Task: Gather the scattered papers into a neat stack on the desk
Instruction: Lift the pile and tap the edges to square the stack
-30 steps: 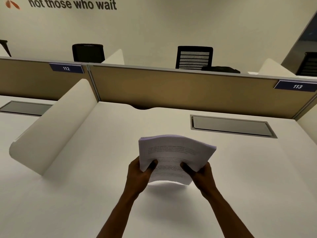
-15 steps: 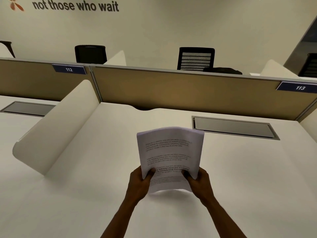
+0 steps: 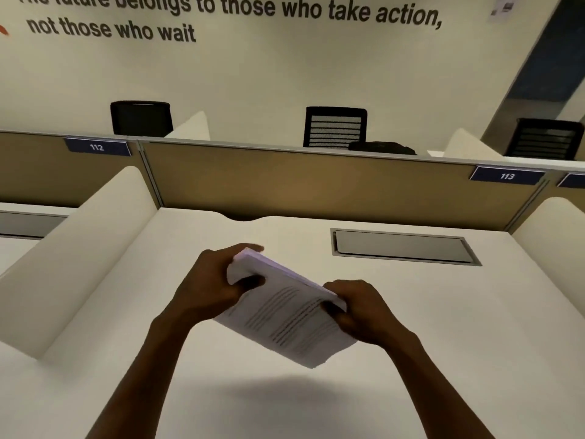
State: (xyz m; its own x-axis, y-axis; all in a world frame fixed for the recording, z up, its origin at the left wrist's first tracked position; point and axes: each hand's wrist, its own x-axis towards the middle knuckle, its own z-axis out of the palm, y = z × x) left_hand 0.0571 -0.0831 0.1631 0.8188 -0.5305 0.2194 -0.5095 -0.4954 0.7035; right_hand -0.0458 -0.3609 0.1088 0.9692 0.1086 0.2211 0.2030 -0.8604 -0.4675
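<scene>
- Step in hand, by my reading: squaring the gathered sheets. No loose paper shows anywhere on the desk (image 3: 443, 327); all sheets appear collected into one stack of papers (image 3: 285, 312).
- Stack location: held in the air above the desk's centre, clear of the surface, with its shadow on the white top toward 6 o'clock. It sits tilted, far-left corner high, near-right corner low; printed lines face up.
- Left hand (image 3: 209, 286): closed on the stack's far-left corner, at about 10 o'clock from the stack's middle. Thumb lies across the top sheet, fingers wrap the far edge.
- Right hand (image 3: 364, 312): closed on the right edge, at about 3 o'clock from the stack's middle. Thumb presses the top; fingers are hidden underneath.
- Grip relation: the stack spans between the two hands, its low near corner hanging free toward 5 o'clock.
- Edges look nearly flush, slight fanning along the upper side; motion blur limits certainty.
- Next move calls for: levelling the stack, tapping an edge on the desk to align the sheets, then lowering it flat before either hand lets go.
- Cable tray lid (image 3: 402, 247) lies at 1 o'clock, well apart; best kept clear of.
</scene>
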